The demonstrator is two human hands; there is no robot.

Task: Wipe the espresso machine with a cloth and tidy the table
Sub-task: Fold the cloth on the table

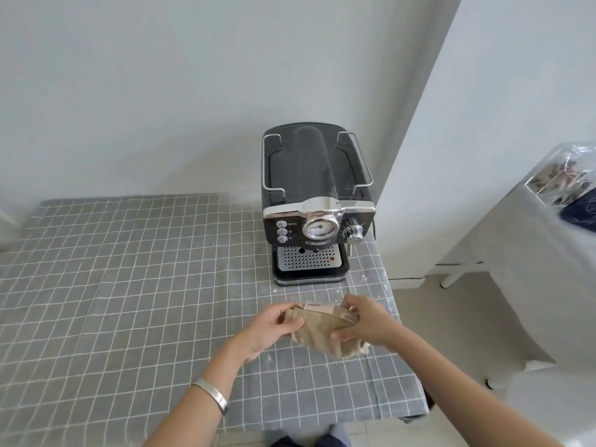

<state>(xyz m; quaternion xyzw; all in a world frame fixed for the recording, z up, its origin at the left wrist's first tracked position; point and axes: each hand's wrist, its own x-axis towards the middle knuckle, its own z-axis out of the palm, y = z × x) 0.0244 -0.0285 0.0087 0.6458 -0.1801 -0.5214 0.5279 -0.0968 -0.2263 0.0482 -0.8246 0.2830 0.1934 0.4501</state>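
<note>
A black and chrome espresso machine (317, 204) stands at the back right of the table, its round gauge and drip tray facing me. In front of it a beige cloth (319, 332) is bunched up just above the tabletop. My left hand (274, 329) pinches its left end. My right hand (362, 321) grips its right end, thumb underneath. Both hands sit about a hand's length short of the machine's drip tray.
A grey tablecloth (129, 285) with a white grid covers the table, whose right edge runs close beside the machine. White walls (161, 91) stand behind. To the right is a grey-draped piece of furniture (532, 269) bearing a clear box (564, 175).
</note>
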